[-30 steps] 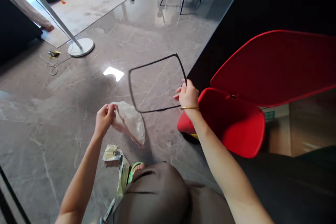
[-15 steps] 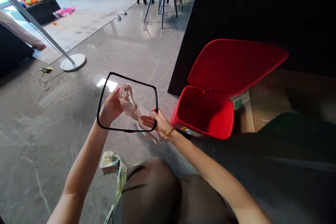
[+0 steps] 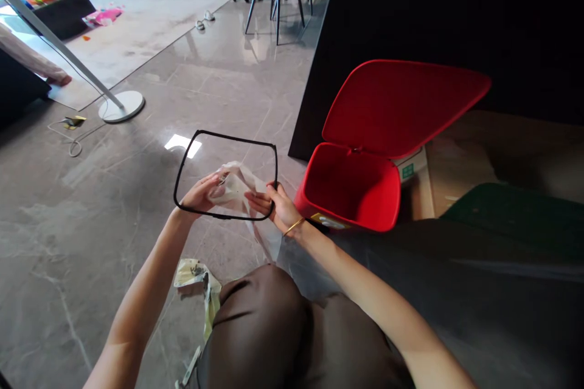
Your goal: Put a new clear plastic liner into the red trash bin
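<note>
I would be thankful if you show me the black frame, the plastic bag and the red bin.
Black frame [image 3: 276, 161], head view: on its right side bar.
Plastic bag [image 3: 236, 187], head view: on its crumpled upper part.
Red bin [image 3: 342, 179], head view: on its inner wall.

I now have the black frame [image 3: 236, 138] crossing in front of my left hand [image 3: 201, 193], farther left of the red bin [image 3: 351, 185]. My right hand [image 3: 279, 206] has come closer to it, and the white plastic bag [image 3: 236, 189], a second ago mostly below the frame, shows on my feed through the frame's opening.
</note>
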`<state>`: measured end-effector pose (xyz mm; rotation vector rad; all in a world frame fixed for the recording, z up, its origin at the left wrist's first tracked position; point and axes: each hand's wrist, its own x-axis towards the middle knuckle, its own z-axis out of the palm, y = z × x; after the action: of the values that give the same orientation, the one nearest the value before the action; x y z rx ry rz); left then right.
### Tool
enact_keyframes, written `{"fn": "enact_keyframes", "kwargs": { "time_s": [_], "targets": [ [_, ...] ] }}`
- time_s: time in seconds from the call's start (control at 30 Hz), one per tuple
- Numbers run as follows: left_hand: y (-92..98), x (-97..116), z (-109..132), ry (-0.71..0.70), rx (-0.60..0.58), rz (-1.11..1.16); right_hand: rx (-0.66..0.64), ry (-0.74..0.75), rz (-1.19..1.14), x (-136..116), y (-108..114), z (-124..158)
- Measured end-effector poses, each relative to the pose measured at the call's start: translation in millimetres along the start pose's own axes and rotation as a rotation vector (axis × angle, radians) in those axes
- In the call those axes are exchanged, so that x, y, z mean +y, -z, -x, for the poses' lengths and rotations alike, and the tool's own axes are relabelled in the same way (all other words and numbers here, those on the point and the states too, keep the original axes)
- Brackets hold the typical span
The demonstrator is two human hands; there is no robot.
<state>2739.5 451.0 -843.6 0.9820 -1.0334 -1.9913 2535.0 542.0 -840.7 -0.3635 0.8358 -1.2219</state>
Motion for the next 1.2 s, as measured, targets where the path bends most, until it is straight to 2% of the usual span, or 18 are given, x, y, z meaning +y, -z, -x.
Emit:
{"fn": "enact_keyframes", "kwargs": {
  "time_s": [0.07,0.13,0.17,0.2,0.23,0.27,0.3,0.33,0.4,0.47,0.53,0.63,0.7,0.8,0.9,1.0,1.1,1.2],
  "targets": [
    [21.4,-7,0,0.093,0.152,-0.063,0.035,0.053,0.047,-7,5,0],
    [39.7,-12,7,0.072,0.487,-0.221,0.069,0.103,0.113,-11,10,0],
    [44.5,-13,12,-0.042,0.682,-0.336,0.081,0.115,0.147,-11,11,-1],
    [45.1,-12,19,-0.221,0.846,-0.466,0.089,0.118,0.180,-9,12,-2],
    [41.0,-11,25,-0.430,0.929,-0.607,0.092,0.114,0.213,-7,12,-4],
    [32.2,-10,32,-0.622,0.907,-0.755,0.089,0.104,0.243,-4,12,-6],
    [19.4,-9,37,-0.751,0.791,-0.903,0.077,0.093,0.272,0,11,-9],
    [3.8,-8,40,-0.787,0.588,-1.054,0.054,0.084,0.300,4,10,-11],
    [-28.4,-9,38,-0.663,0.158,-1.275,-0.010,0.095,0.358,11,9,-13],
    [-51.9,-11,29,-0.563,-0.021,-1.352,-0.053,0.143,0.431,15,10,-13],
    [-60.9,-11,17,-0.514,0.016,-1.300,-0.022,0.200,0.500,17,16,-13],
    [-56.1,3,2,-0.476,0.243,-1.067,0.098,0.243,0.547,17,30,-13],
    [-50.9,23,-7,-0.403,0.334,-0.846,0.172,0.292,0.531,17,42,-15],
    [-50.7,60,-17,-0.230,0.355,-0.469,0.246,0.333,0.455,19,55,-18],
    [-63.4,94,-22,-0.107,0.301,-0.170,0.254,0.301,0.353,21,60,-19],
    [-89.8,112,-24,-0.104,0.121,-0.029,0.268,0.288,0.350,23,60,-21],
    [-123.6,113,-25,-0.186,-0.009,-0.051,0.290,0.315,0.460,27,60,-24],
    [-150.5,106,-19,-0.196,-0.051,-0.059,0.317,0.428,0.573,29,62,-28]
  ]
}}
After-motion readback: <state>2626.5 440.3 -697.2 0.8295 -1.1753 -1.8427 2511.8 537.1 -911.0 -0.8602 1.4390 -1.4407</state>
